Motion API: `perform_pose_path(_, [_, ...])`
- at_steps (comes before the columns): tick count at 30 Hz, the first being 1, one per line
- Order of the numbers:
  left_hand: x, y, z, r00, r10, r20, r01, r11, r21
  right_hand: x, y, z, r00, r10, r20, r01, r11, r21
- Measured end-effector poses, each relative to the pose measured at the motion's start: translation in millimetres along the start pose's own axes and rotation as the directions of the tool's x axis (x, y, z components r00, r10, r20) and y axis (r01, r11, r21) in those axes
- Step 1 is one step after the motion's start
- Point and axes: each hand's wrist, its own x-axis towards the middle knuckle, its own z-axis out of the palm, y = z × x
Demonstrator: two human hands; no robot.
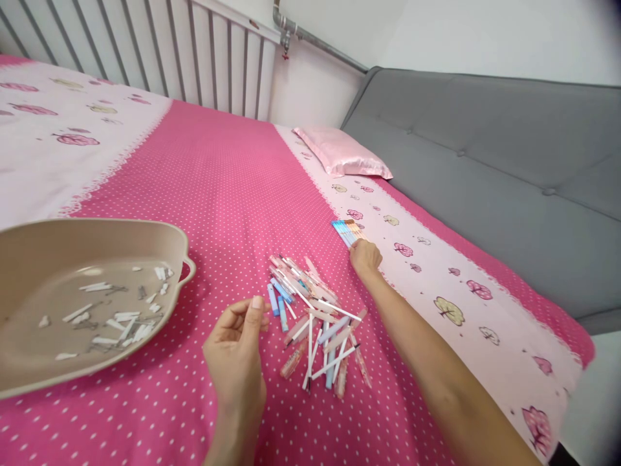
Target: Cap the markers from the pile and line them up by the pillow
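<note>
A loose pile of small pens and pen parts (pixel 315 317) lies on the pink dotted bedspread (pixel 218 181) in front of me. My left hand (pixel 237 349) hovers just left of the pile, fingers loosely curled, thumb and fingertips apart, nothing visible in them. My right hand (pixel 365 257) reaches forward past the pile, fingers curled at the near end of a neat row of blue and orange pens (pixel 347 231). Its fingertips are hidden behind the knuckles.
A beige tray (pixel 29 239) with several small white and grey pieces stands at the left. A pink pillow (pixel 339 152) lies at the bed's head. A grey padded headboard (pixel 485 162) runs along the right, a white radiator (pixel 160 45) behind.
</note>
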Motion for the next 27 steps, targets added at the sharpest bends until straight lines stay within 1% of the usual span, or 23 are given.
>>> perform_pose_path(10, [1.6,-1.4,-1.1,1.000,0.026,0.009,-0.026,1.000,0.017,-5.1,3.7,1.2,0.996,-0.032,-0.088,0.037,0.998,0.059])
perform_pose_path(13, [2.4,-1.2,-2.1,0.999,0.037,0.001,-0.037,0.999,0.023,-10.1,11.0,-1.3,0.992,-0.033,-0.118,0.044,0.995,0.092])
perform_pose_path(15, [2.7,-0.9,-2.2,0.999,0.052,-0.003,-0.052,0.998,0.022,-16.5,20.8,-3.5,0.992,-0.029,-0.123,0.043,0.992,0.116])
perform_pose_path(18, [3.1,-0.1,-1.2,0.997,0.071,-0.012,-0.070,0.997,0.028,-32.5,45.0,-6.1,0.993,-0.033,-0.115,0.050,0.988,0.147])
perform_pose_path(21, [3.6,0.8,0.9,0.995,0.100,-0.017,-0.099,0.994,0.054,-56.3,79.1,-6.0,0.992,-0.068,-0.106,0.085,0.982,0.171])
perform_pose_path(24, [4.2,1.0,3.1,0.988,0.154,-0.018,-0.152,0.985,0.077,-87.9,117.9,-2.6,0.987,-0.117,-0.109,0.135,0.974,0.182])
perform_pose_path(27, [5.3,-0.8,4.7,0.977,0.213,-0.017,-0.209,0.969,0.130,-124.8,153.2,3.6,0.984,-0.120,-0.129,0.143,0.972,0.184])
